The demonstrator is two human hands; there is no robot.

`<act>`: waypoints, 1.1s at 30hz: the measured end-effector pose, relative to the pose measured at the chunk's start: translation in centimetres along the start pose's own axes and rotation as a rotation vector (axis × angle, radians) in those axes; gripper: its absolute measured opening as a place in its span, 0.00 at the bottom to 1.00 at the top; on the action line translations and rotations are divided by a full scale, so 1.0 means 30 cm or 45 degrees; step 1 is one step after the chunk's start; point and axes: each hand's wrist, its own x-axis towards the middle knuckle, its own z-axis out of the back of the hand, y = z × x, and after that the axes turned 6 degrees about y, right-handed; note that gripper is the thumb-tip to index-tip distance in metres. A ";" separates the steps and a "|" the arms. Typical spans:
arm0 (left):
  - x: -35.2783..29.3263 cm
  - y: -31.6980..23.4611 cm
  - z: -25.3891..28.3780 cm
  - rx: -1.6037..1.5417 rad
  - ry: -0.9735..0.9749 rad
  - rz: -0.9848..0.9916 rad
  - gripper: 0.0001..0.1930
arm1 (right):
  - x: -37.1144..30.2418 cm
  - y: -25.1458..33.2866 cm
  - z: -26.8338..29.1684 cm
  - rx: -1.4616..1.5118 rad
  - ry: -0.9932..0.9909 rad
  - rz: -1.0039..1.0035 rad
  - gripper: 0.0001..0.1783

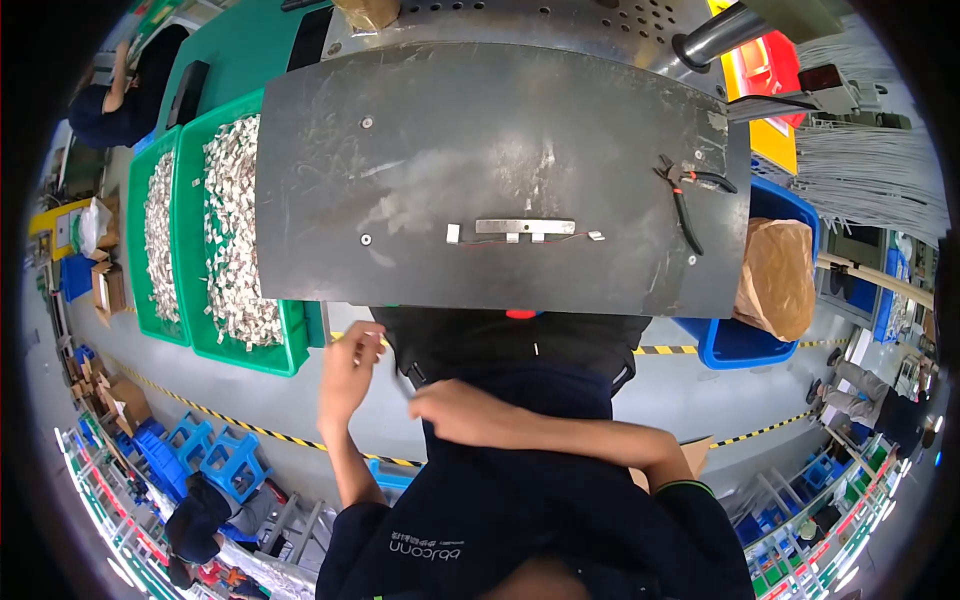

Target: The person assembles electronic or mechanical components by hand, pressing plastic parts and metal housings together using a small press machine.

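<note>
My left hand (347,378) is raised off the near left edge of the bench, over the floor, with its fingers curled together. My right hand (462,412) reaches across my body and is closed beside it. A blurred thin grey strand (402,378) seems to run between the two; its kind is too smeared to tell. On the dark bench top (320,190) lies a flat metal bar (525,226). Along its near side are small white pieces on thin wires, with a white block (453,234) at the left end and a small white connector (597,236) at the right.
Diagonal cutters (682,200) with red-and-black handles lie at the bench's right. Left of it, green bins (292,345) hold many small white pieces. A blue bin (735,355) with a brown paper bag (777,275) stands right. A metal post (720,38) rises at the back.
</note>
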 end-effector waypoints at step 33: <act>0.100 0.006 -0.063 0.408 0.385 -0.054 0.12 | -0.088 -0.014 -0.044 -0.190 0.191 -0.117 0.25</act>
